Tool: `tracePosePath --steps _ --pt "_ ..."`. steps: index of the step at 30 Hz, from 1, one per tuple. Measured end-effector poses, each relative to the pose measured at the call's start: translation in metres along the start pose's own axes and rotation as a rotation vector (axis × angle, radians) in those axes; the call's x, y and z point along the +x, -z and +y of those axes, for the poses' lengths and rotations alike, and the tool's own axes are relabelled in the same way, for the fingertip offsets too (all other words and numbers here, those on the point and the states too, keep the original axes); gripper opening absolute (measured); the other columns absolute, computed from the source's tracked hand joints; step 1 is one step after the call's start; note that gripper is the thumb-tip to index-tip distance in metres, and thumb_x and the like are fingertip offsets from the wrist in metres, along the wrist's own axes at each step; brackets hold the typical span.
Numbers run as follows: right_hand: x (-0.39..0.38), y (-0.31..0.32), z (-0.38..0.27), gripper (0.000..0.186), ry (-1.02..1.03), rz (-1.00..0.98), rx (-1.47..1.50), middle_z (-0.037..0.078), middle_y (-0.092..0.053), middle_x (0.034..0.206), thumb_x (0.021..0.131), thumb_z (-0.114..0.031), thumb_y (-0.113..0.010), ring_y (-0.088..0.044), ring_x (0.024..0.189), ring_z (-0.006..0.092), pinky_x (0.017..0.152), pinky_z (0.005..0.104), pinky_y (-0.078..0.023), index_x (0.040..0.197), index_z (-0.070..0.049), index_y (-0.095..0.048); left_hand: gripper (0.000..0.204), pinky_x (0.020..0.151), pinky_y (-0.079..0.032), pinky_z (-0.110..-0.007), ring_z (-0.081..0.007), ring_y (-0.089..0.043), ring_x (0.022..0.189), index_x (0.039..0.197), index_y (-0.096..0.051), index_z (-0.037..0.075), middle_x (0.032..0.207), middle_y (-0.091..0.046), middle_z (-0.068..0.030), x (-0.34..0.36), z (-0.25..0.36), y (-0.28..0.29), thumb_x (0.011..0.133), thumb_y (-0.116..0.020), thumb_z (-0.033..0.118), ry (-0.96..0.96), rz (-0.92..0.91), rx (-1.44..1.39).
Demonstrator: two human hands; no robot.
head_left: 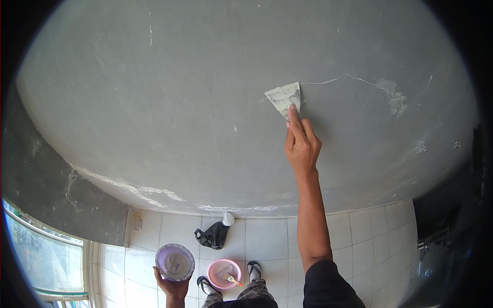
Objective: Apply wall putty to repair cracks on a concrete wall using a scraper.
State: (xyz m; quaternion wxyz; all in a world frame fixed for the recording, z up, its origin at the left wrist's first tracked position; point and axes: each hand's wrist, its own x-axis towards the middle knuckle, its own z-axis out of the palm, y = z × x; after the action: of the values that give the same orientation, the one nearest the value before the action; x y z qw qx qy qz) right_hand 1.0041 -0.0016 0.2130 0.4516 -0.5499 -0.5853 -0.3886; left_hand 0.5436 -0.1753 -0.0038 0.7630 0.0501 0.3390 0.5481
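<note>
My right hand (303,141) grips a putty knife (285,98) by its handle, the index finger laid along the blade. Whitish filler coats the blade, whose wide edge lies against the grey wall (205,102). A thin white crack line (321,82) runs right from the blade to a patch of rough filler (393,96). Low at the left, my left hand (172,288) holds a purple bowl (163,252) with pale filler paste (176,265) inside. The fingers under the bowl are mostly hidden.
On the white tiled floor (269,236) stand a pink basin (210,268) with a brush (232,279) in it, by my sandalled feet, and a black plastic bag (214,236). A window (46,251) is at the lower left. Flaking white patches (154,192) mark the wall's base.
</note>
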Motion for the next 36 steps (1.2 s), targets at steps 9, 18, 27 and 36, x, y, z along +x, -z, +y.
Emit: tracePosePath --steps 9,18,27,36 --pt "-0.025 0.007 0.014 0.048 0.018 -0.033 -0.02 0.004 -0.058 0.078 0.085 0.001 -0.069 -0.06 0.058 0.0196 0.051 0.0332 -0.049 0.131 -0.011 -0.065 0.084 0.106 -0.038 -0.053 -0.0317 -0.043 0.134 0.149 -0.038 0.018 0.147 -0.044 -0.0102 -0.009 -0.002 0.005 0.087 -0.048 0.074 -0.034 0.018 -0.046" --pt "-0.039 0.026 0.011 0.049 -0.011 -0.028 -0.02 0.004 -0.056 0.076 0.084 0.001 -0.07 -0.06 0.058 0.0198 0.051 0.0329 -0.05 0.132 -0.01 -0.064 0.085 0.106 -0.039 -0.053 -0.0319 -0.043 0.133 0.148 -0.039 0.017 0.146 -0.044 -0.011 -0.009 -0.001 0.006 0.087 -0.048 0.075 -0.06 0.038 -0.059" --pt "-0.009 0.011 0.015 0.053 0.055 -0.021 -0.013 0.003 -0.056 0.077 0.083 0.0 -0.07 -0.059 0.058 0.0189 0.049 0.0336 -0.049 0.134 -0.014 -0.063 0.085 0.106 -0.039 -0.053 -0.0317 -0.044 0.133 0.149 -0.038 0.017 0.146 -0.044 -0.0109 -0.006 -0.007 0.004 0.087 -0.047 0.075 -0.028 0.018 -0.051" --pt "-0.031 0.026 0.022 0.052 -0.013 -0.148 -0.129 0.004 -0.055 0.076 0.085 0.003 -0.068 -0.059 0.059 0.0207 0.052 0.035 -0.05 0.134 -0.015 -0.064 0.084 0.105 -0.039 -0.053 -0.0318 -0.044 0.133 0.148 -0.039 0.017 0.145 -0.045 -0.0109 -0.007 -0.01 -0.004 0.088 -0.048 0.074 -0.04 0.007 -0.064"
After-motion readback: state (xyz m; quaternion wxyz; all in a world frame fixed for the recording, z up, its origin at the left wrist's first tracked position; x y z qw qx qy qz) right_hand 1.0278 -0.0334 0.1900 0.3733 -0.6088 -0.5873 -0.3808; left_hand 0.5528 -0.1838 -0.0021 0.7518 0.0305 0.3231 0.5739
